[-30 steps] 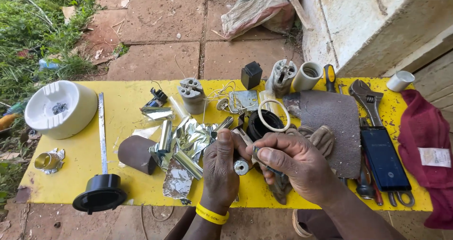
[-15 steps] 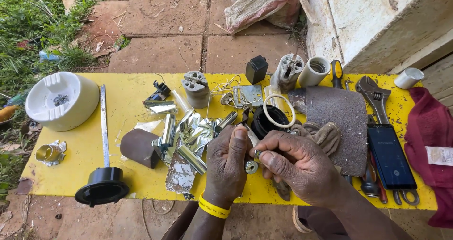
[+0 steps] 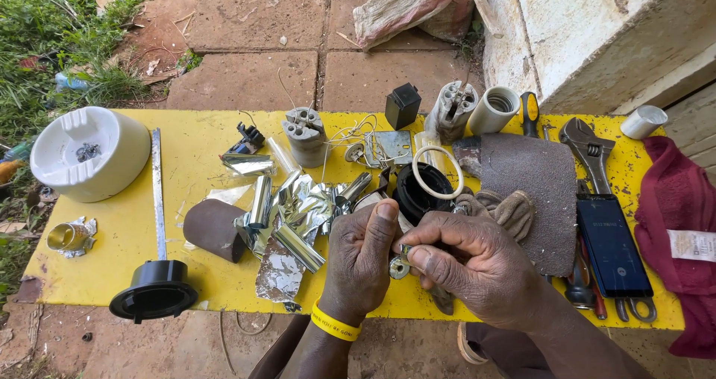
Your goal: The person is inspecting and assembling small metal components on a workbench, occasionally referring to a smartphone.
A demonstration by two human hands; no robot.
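Both hands meet above the yellow tabletop (image 3: 112, 252) front edge. Left hand (image 3: 359, 263) and right hand (image 3: 477, 263) fingers pinch closed on a small metal fitting (image 3: 399, 267); fitting-up stage, apparently. Steady alignment needed next.

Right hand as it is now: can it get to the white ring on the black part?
Probably not straight away. The right hand is pinching a small metal part with the left hand. The path to the white ring looks clear, just beyond its knuckles.
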